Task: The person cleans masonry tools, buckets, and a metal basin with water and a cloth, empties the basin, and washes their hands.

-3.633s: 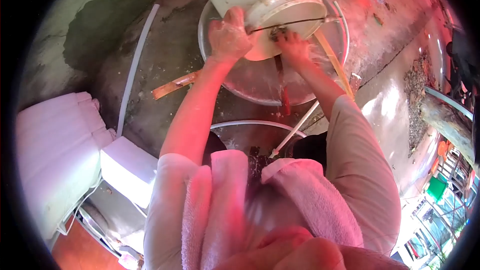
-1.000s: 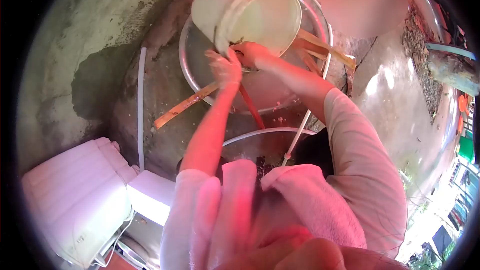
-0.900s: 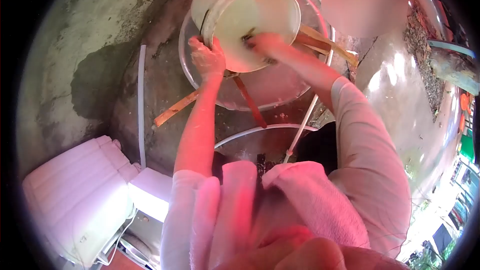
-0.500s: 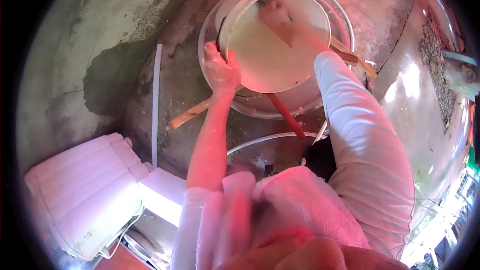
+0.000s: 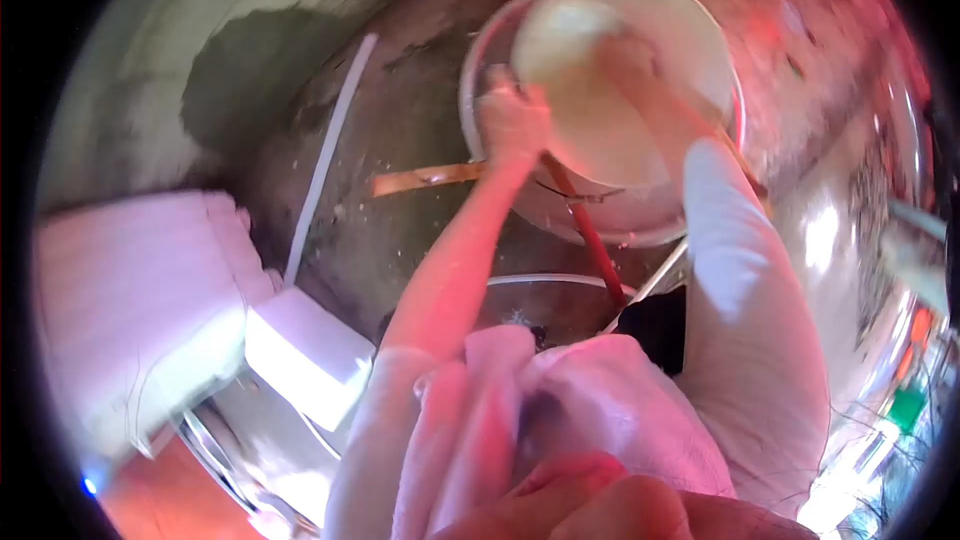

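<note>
A round pale container (image 5: pixel 724 45) with a raised rim is tilted over a wider clear basin (image 5: pixel 645 218). At its left edge, my left hand (image 5: pixel 515 120) is closed around the rim. My right hand (image 5: pixel 628 65) reaches inside over the pale, cloudy contents, its fingers smeared by motion. A lighter whitish patch shows beside that hand at the far left of the container. Under the container, a wooden strip (image 5: pixel 425 180) sticks out to the left and a reddish stick (image 5: pixel 592 240) points toward me.
A white pipe (image 5: pixel 332 155) lies on the wet concrete floor at the left. Nearer are a padded pale bundle (image 5: pixel 140 280) and a white box (image 5: pixel 305 350). A curved pale hose (image 5: pixel 545 279) and a thin stick (image 5: pixel 660 280) lie near my body.
The view has turned, so the container sits further right. The container looks more tilted, and a whitish patch shows inside. My right hand has moved within it; my left stays at the rim.
</note>
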Motion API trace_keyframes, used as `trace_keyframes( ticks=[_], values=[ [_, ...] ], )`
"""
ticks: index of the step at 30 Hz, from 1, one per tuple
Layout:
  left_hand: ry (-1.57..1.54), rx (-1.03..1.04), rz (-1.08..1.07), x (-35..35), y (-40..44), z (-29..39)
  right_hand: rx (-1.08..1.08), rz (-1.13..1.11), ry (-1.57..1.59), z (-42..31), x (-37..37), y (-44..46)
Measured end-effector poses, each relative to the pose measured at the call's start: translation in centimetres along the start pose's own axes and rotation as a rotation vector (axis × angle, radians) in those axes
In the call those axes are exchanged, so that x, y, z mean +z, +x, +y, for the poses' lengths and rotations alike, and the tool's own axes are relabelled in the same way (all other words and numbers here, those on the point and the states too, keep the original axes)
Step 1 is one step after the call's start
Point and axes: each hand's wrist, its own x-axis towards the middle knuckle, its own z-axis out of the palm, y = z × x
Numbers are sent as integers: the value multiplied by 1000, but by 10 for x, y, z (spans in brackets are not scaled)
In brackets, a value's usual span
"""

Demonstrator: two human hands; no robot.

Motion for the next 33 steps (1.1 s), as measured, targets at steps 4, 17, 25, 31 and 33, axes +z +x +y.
trace_keyframes(
  ticks=[4, 17, 25, 31, 33],
  values=[
    [24, 41, 58, 24, -7, -7, -492, -28, 385, -20, 71, -7],
    [-22, 694, 225, -7, 2, 41, -17, 601, 1529, 93, -113, -170],
    [552, 1169, 206, -32, 39, 64, 142, 547, 1650, 125, -45, -189],
    [699, 1284, 401, -75, 65, 81, 1, 519, 1400, 112, -25, -182],
    [732, 1303, 444, -89, 65, 93, 22, 499, 1329, 108, -27, -181]
  ],
)
